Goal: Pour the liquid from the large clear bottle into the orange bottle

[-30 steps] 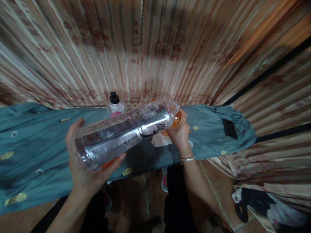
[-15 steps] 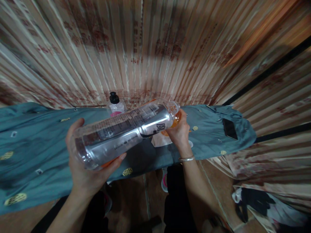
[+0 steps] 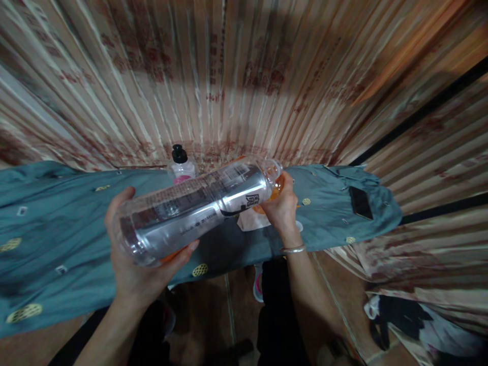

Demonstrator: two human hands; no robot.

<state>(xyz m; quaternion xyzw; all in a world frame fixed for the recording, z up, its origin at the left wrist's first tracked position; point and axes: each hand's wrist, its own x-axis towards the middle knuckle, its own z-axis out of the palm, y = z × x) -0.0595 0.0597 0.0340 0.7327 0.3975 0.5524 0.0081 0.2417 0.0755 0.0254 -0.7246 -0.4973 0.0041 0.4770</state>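
Observation:
A large clear plastic bottle (image 3: pixel 198 208) with a silver printed label lies tilted across the middle of my view, its neck end up to the right. My left hand (image 3: pixel 137 264) wraps round its base end, thumb along the near side. At the neck end my right hand (image 3: pixel 281 203) is closed with its fingers mostly hidden behind the bottle. Something orange and glossy (image 3: pixel 277 187) shows between that hand and the neck. Orange also peeks out beneath the bottle beside my left thumb. A pale item (image 3: pixel 251 221), partly covered, lies below the neck.
Behind the bottle stands a clear container with a black pump-like top (image 3: pixel 179 154) and pink on it. A black phone (image 3: pixel 360 202) rests toward the right end of the teal patterned cloth (image 3: pixel 76 218). Pleated curtains (image 3: pixel 213 76) hang behind; a bag (image 3: pixel 404 315) sits low at right.
Almost nothing differs. My left hand has shifted very slightly at the bottle's base; the bottle and my right hand keep their places.

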